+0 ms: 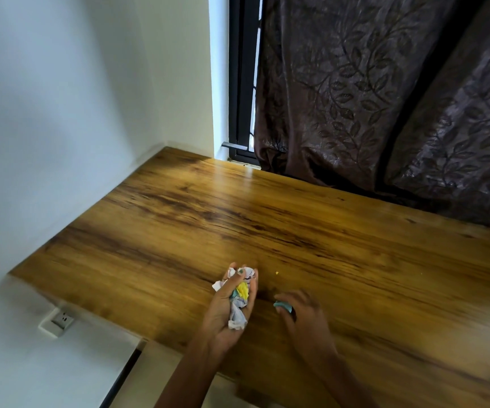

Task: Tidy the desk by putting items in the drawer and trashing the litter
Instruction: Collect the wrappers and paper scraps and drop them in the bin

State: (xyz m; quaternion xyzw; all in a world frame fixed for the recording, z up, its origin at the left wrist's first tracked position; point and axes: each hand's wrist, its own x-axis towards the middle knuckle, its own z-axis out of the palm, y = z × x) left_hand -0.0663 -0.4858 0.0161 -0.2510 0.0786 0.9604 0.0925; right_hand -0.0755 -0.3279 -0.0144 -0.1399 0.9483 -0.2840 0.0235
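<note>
My left hand [226,304] is cupped palm-up over the near part of the wooden desk [267,219], shut on a wad of crumpled paper litter [239,301] in white, yellow and teal. Just to its right, my right hand [302,316] hovers low over the desk with its fingers curled around a small teal scrap [282,306]. A tiny yellow crumb [276,272] lies on the wood beyond the hands. No drawer or bin is in view.
A dark leaf-patterned curtain [385,98] hangs along the desk's far right edge beside a black window frame [242,83]. White walls close the left side, with a wall socket [58,319] below the desk's left edge.
</note>
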